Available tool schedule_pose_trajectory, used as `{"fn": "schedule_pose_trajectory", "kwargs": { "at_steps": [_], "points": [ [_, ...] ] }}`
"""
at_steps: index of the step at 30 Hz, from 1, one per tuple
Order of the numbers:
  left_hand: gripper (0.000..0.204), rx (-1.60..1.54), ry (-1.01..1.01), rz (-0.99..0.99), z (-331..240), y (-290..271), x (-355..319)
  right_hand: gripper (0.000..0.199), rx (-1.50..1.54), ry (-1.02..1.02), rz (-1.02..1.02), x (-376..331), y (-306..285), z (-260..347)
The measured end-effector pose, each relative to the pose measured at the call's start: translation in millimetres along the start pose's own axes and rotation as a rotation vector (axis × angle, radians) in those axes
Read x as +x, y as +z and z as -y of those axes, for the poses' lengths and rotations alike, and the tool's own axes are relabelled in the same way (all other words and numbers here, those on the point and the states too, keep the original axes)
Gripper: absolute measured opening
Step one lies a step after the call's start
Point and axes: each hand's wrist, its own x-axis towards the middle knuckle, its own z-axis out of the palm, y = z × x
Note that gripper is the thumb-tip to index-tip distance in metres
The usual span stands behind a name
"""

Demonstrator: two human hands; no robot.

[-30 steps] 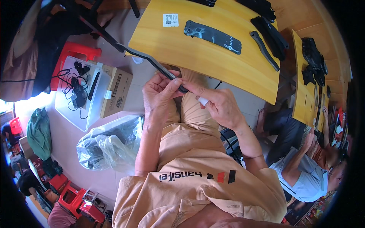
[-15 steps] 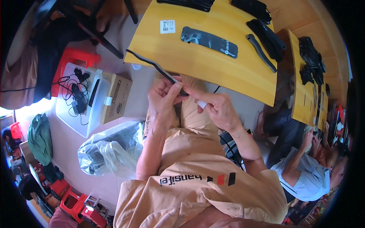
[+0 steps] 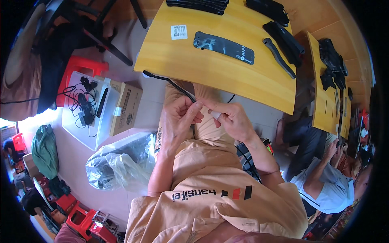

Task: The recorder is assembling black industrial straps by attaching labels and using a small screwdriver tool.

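Hands: two (image 3: 178, 121) (image 3: 231, 119); cables held: one (image 3: 170, 83)
Benches: two (image 3: 227, 65) (image 3: 326, 109)
Cardboard boxes: one (image 3: 125, 107)
Plastic bags: one (image 3: 117, 162)

The person wears a light tan shirt (image 3: 214, 190) with short sleeves and a collar. There is some dark writing on the front of the shirt, and next to it sit three small slanted blocks, one dark, one red and one dark again. The trousers (image 3: 206, 125) are the same light tan colour, and both arms are bare from the sleeves down to the hands, with no gloves, watch or rings showing.
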Motion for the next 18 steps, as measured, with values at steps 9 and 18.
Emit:
{"fn": "schedule_pose_trajectory", "kwargs": {
  "at_steps": [9, 18],
  "points": [
    [0.021, -0.079, 0.151, 0.024, 7.2, -3.0, -1.6, 0.041, 0.372, 0.059, 0.049, -1.2, 5.5, 4.3],
    [0.020, -0.173, 0.211, -0.099, 12.1, 5.6, -2.3, 0.039, 0.791, 0.251, 0.199, -4.4, 6.0, 7.0]
  ]
}}
